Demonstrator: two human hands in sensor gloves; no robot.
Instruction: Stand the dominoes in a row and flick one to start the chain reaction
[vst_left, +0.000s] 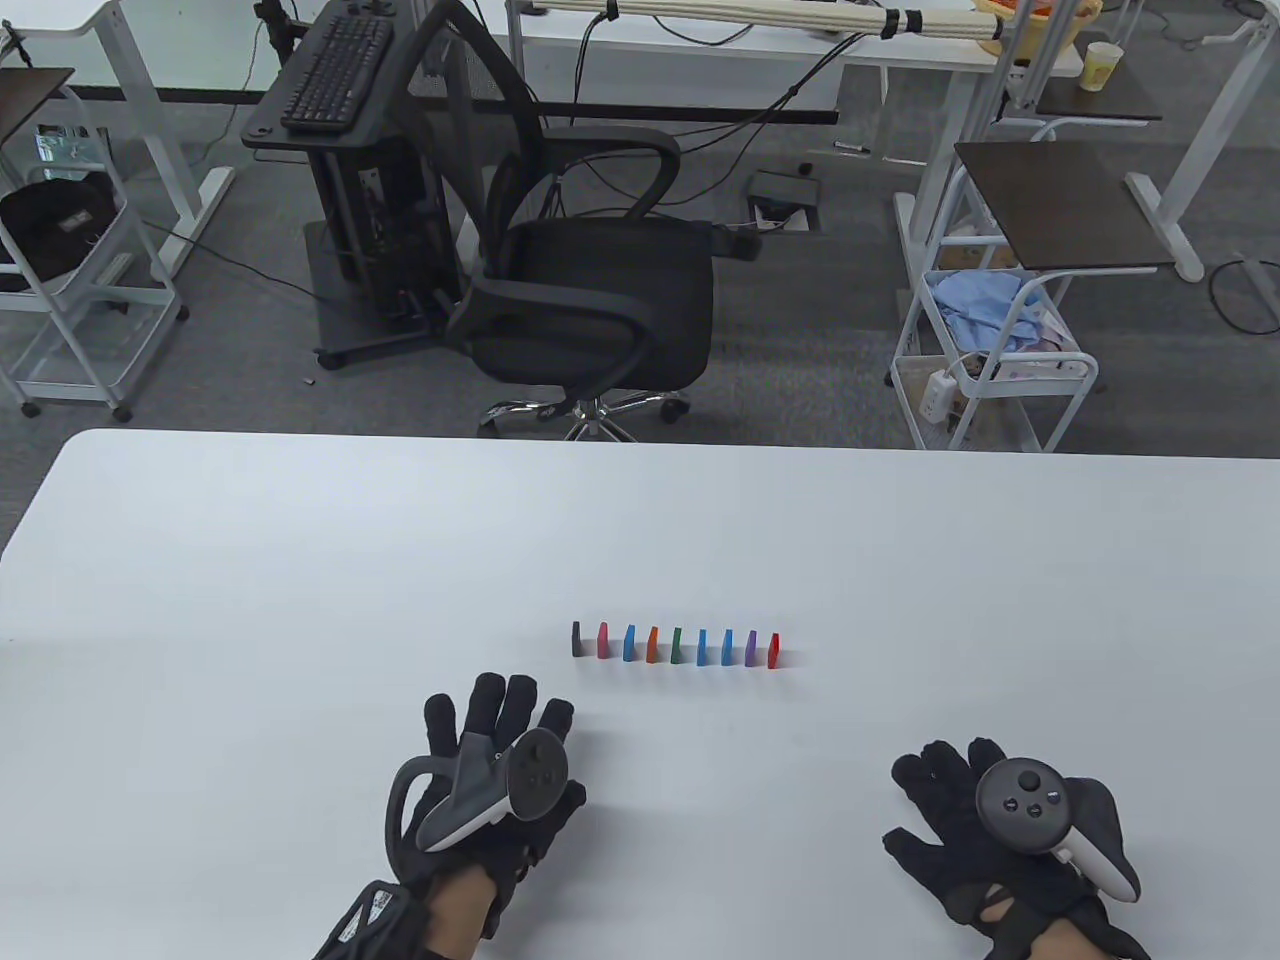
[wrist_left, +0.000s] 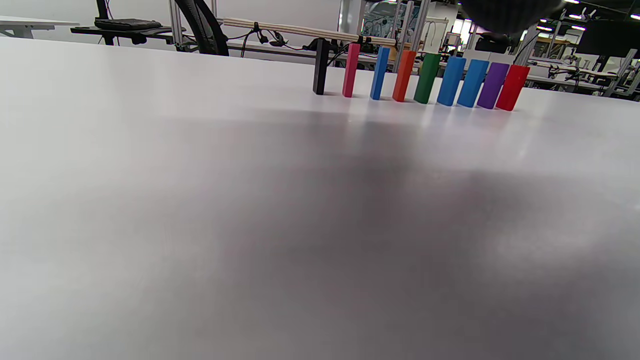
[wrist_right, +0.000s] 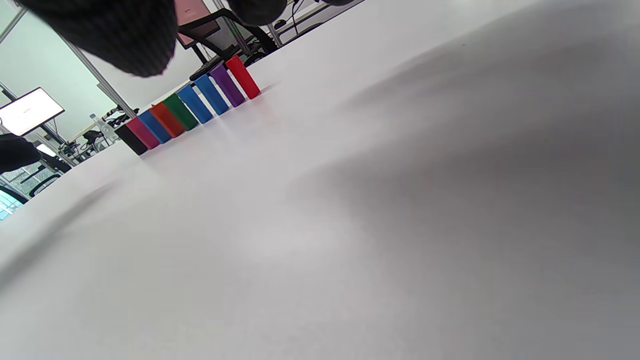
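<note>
Nearest the camera, both gloved hands lie flat on the white worktop (vst_left: 300, 560), each grip apart with fingers spread and holding nothing. The left hand (vst_left: 490, 770) and the right hand (vst_left: 985, 820) are well apart from each other, with bare worktop between them.

The dominoes (vst_left: 675, 645) stand upright in a single row just ahead of the grips, closer to the left hand's fingertips than to the right's. Nine pieces run from the left grip's side toward the right: a black domino (wrist_left: 320, 66), then pink, blue, orange, green, two more blue, purple, and a red domino (wrist_left: 512, 87) at the far end. Narrow gaps separate the neighbours; none touches another as far as the wrist views show.

Open worktop surrounds the row on every side, and its far edge lies well beyond the dominoes. Past that edge stand a black office chair (vst_left: 590, 290) and a white wire cart (vst_left: 990, 340) holding a blue cloth.
</note>
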